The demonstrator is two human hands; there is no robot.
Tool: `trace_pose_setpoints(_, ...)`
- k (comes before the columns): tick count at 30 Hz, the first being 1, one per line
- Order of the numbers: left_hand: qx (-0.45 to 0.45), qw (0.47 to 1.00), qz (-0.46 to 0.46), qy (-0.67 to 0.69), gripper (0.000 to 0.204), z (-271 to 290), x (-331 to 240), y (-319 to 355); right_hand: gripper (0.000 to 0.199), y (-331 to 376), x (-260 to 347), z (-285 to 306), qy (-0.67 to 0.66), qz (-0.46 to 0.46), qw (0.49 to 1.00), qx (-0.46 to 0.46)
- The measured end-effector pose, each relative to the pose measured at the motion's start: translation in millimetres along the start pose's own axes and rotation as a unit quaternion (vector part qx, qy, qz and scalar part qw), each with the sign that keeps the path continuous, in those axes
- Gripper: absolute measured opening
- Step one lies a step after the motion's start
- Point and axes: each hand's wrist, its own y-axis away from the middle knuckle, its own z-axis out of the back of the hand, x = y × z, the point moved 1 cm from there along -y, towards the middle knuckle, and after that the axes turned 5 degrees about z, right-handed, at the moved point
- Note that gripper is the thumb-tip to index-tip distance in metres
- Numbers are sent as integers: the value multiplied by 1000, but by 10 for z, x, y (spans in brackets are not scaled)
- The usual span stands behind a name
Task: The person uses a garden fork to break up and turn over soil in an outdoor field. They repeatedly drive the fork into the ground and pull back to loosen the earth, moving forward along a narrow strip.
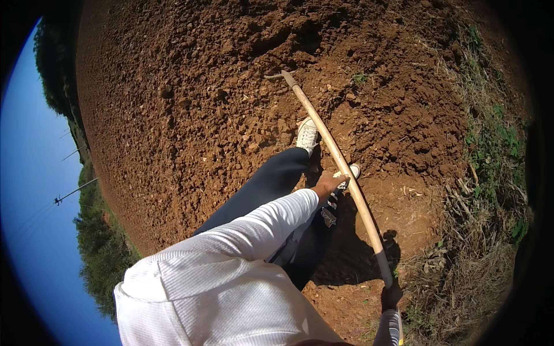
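A long-handled hoe (366, 212) slants across the middle, its pale wooden handle running from the soil down to the lower right. Its thin metal head (275, 76) rests at the surface of the loose soil. My left hand (329, 183) is closed at the middle of the handle, partly seen from behind. My right hand (392, 296), in deep shadow, grips the dark lower end of the handle. Both arms are in white ribbed sleeves.
Clumpy reddish-brown soil (190, 144) spreads around and ahead. My white shoes (307, 136) stand on it near the handle. Dry grass and green weeds (490, 132) line the right side. Trees (95, 248) and a utility pole (78, 191) show at the far left.
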Motion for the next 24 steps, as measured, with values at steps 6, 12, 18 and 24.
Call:
trace_pose_setpoints(6, 160, 972, 98, 142, 30, 485, 142, -258, 27, -390, 374, -650, 6, -125, 987, 105)
trace_pose_setpoints(12, 143, 953, 156, 217, 64, 557, -68, -236, 39, 643, 496, 58, -115, -55, 975, 181)
trace_pose_setpoints(18, 153, 900, 175, 370, 22, 906, -341, -453, 23, 2078, 624, 722, -110, -61, 984, 128)
trace_pose_setpoints(24, 46, 853, 195, 482, 11, 1266, -516, -737, 28, 2837, 780, 497, -204, -123, 968, 74)
